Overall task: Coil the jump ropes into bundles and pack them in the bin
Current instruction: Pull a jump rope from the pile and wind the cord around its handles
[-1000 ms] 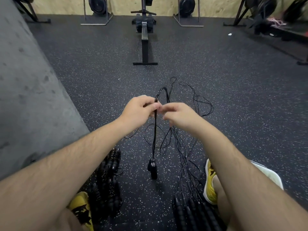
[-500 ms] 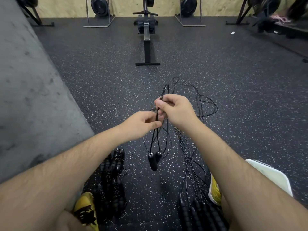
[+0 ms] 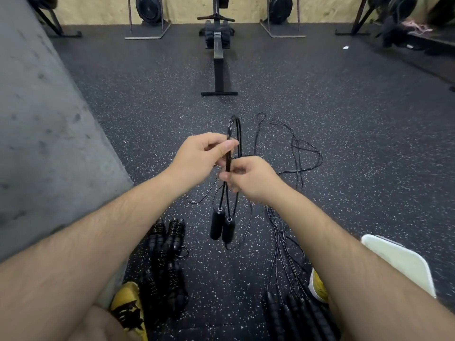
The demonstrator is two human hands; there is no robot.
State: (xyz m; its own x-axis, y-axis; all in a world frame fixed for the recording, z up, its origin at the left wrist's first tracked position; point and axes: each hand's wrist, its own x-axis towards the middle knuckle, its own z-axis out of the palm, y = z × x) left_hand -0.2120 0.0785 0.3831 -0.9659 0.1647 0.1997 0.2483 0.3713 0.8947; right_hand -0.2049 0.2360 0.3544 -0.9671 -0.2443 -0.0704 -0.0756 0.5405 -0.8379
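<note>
I hold a black jump rope (image 3: 231, 134) folded into a long loop above the floor. My left hand (image 3: 200, 157) pinches the strands near the top of the fold. Just below it, my right hand (image 3: 251, 179) grips the same strands. The rope's two black handles (image 3: 221, 227) hang side by side under my hands. A white bin (image 3: 398, 262) stands at the lower right, partly hidden by my right forearm. More loose ropes (image 3: 298, 153) lie spread on the floor to the right.
Bundled ropes with ribbed handles (image 3: 167, 254) lie by my left yellow shoe (image 3: 129, 308). More handles (image 3: 298, 313) lie by my right shoe (image 3: 317, 286). A grey concrete wall (image 3: 44, 134) runs along the left. A rowing machine (image 3: 218, 52) stands ahead.
My left hand rose from below my right hand to above it on the rope. My right hand dropped lower. Both handles now hang together, closer to me.
</note>
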